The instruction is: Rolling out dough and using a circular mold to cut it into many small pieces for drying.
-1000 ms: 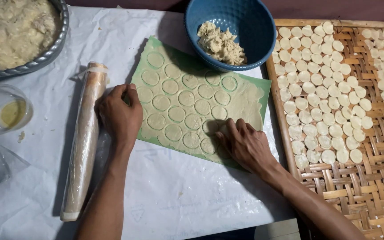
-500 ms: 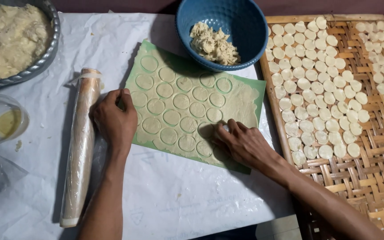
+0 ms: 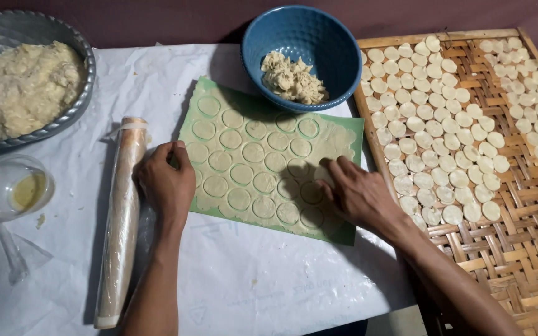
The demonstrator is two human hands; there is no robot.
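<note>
Since a second ago: right hand (image 3: pixel 359 194) has slid from the sheet's near edge up toward its right middle; left hand (image 3: pixel 166 180) has shifted a little along the left edge. Sheet and mat have not moved.

White table cover (image 3: pixel 250 286) spans the near side. Woven bamboo tray (image 3: pixel 518 249) at right, its far half packed with small pale dough discs (image 3: pixel 449 99). Metal basin (image 3: pixel 76 106) far left, heaped with raw dough. Green mat (image 3: pixel 344 233) in the middle carries the rolled dough sheet (image 3: pixel 263 168), scored all over with circles. Blue bowl (image 3: pixel 306 43) at the far edge of the mat holds dough scraps. Wrapped rolling pin (image 3: pixel 122 218) lies just left of the left hand. Small clear dish (image 3: pixel 7 186) with yellowish liquid, near left.

Left hand: fingers curled, pressing the sheet's left edge, holding nothing. Right hand: fingers narrow, tips bunched on a cut circle near the right edge; cannot tell if one is pinched free.

Risks: thin disc may tear or stretch if lifted from one side. Mat may creep if left-hand pressure eases. Right forearm crosses the tray's near corner and could brush discs there.
</note>
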